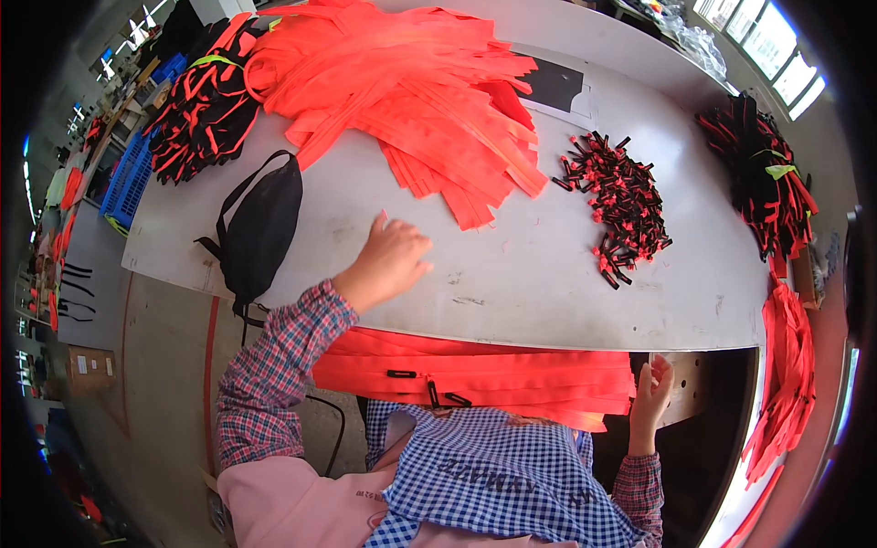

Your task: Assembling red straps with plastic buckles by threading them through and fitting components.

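Left hand [388, 260] is out over the grey worktable [512, 283], fingers loosely curled and empty, knuckles up, reaching toward the big heap of orange zipper tapes [411, 100] that fans across the far side. It sits just short of the nearest strip ends, touching only the tabletop as far as I can tell. Down at the near edge, the right hand [650, 393] is half open, fingertips pressed against the end of a second stack of orange zippers [475, 374] lying across the lap, likely to keep that stack squared and from sliding off. A couple of black sliders [429, 391] show on that lap stack. To the right of the heap lies a loose pile of small black-and-red zipper pulls [617, 205], within easy reach. A black pouch [260, 228] rests on the table's left side, and bundles of black-and-orange zippers [201, 110] sit at the far left and far right [763, 178] corners.
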Available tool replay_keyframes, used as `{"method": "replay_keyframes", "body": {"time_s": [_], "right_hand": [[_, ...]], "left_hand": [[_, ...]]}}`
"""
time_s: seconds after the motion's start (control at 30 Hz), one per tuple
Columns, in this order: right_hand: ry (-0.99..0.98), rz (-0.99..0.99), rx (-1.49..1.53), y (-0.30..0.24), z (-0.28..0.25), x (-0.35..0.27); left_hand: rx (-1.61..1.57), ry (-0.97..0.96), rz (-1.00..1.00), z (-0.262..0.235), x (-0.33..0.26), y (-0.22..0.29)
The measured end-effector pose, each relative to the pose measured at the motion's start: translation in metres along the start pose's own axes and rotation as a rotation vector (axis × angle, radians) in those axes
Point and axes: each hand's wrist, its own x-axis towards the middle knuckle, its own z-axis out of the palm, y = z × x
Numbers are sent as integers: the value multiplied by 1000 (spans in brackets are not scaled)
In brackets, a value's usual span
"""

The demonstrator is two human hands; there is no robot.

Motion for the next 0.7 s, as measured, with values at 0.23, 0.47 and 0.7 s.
{"method": "replay_keyframes", "body": {"time_s": [0.23,0.47,0.7], "right_hand": [[-77,-469,-232,-78,24,16],[-161,-571,-230,-94,41,15],[-255,-654,-95,-115,67,14]], "left_hand": [[357,129,2,6,127,-81],[387,-26,227,44,176,-78],[123,76,253,49,142,-65]]}}
